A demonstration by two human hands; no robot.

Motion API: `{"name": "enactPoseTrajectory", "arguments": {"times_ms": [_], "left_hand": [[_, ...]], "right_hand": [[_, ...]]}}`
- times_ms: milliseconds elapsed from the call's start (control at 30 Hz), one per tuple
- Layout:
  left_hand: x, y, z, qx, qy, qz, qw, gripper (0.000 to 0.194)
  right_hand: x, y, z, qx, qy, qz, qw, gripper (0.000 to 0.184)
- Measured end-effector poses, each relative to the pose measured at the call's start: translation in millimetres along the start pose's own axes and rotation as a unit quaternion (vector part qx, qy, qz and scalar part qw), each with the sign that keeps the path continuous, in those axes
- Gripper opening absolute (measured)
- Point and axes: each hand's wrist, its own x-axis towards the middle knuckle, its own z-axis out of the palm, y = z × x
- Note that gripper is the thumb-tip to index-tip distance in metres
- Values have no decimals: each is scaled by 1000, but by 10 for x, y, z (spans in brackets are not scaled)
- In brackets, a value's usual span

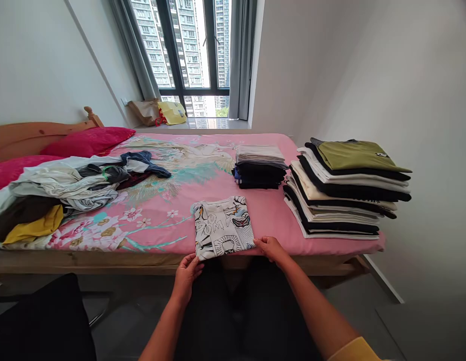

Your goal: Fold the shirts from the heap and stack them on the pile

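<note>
A white T-shirt with a black comic-style print (224, 226) lies folded into a near square at the bed's front edge. Its near left corner is pinched in my left hand (186, 276), thumb on top. At its near right corner, my right hand (271, 248) grips the fabric the same way. The shirt's near edge reaches slightly over the side of the bed. Beyond it, to the right, stands a small stack of folded clothes (261, 168), pale on top and dark below. A taller stack of folded shirts (347, 190), olive green uppermost, is farther right.
A loose heap of unfolded clothes (74, 185) covers the left of the pink floral bed (172, 228). Red pillows (92, 140) lie by the wooden headboard (40, 131). Bags (172, 112) sit on the windowsill. A black chair (48, 321) stands at lower left.
</note>
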Motion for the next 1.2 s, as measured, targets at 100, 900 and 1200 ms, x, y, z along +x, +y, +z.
{"name": "enactPoseTrajectory", "arguments": {"times_ms": [100,900,1200], "left_hand": [[-13,4,-25,4,-13,9,1000,44],[208,226,-219,178,-158,-51,970,44],[160,174,-162,155,-181,-53,970,49]], "right_hand": [[-10,-55,-11,5,-32,29,999,33],[-26,-46,3,129,-167,120,970,19],[-98,-53,37,156,-165,110,968,25]]}}
